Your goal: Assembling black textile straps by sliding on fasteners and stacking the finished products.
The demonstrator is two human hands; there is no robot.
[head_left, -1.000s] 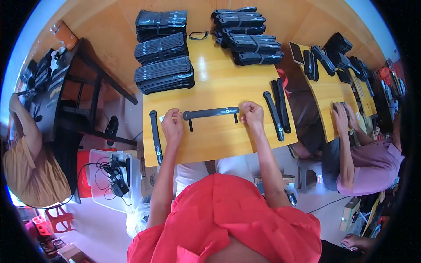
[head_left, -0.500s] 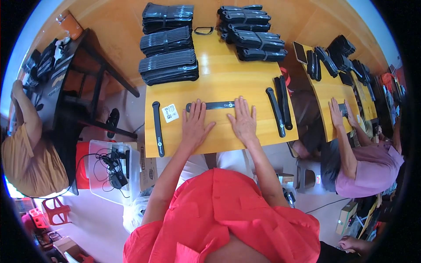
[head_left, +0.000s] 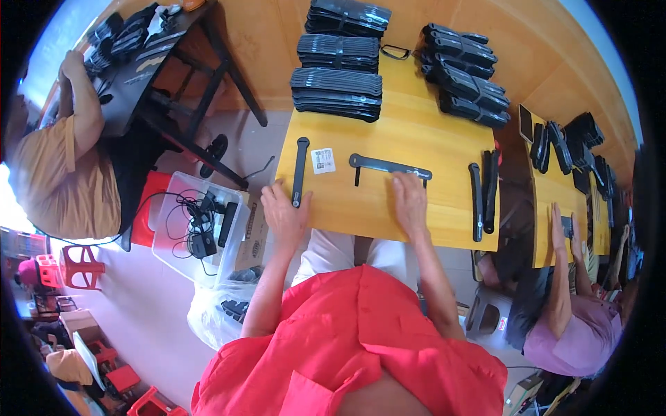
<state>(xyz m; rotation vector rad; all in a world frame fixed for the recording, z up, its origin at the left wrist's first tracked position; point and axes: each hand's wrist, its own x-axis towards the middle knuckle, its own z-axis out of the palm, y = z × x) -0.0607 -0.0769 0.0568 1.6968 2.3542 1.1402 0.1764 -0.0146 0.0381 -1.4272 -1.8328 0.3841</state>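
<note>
A flat black strap (head_left: 388,165) with rounded ends lies across the table in front of me. Narrow dark strips show below it near both ends. My right hand (head_left: 411,204) is at its right end, fingertips at the lower edge, fingers loosely bent and not wrapped round it. By the table's left edge, my left hand (head_left: 283,216) has its thumb apart from its fingers, close to the lower end of an upright-lying black strap (head_left: 300,170). A white printed label (head_left: 323,161) is between these two straps.
Bundled black straps (head_left: 336,93) are stacked at the back left, more bundles (head_left: 468,73) at the back right. Loose straps (head_left: 476,201) lie along the right edge. A clear bin (head_left: 177,239) of cables stands left of the table. Co-workers sit at tables on both sides.
My left hand has left the middle strap and moved to the table's left edge. My right hand stays by the strap, which now sits slightly tilted. The view has shifted left.
</note>
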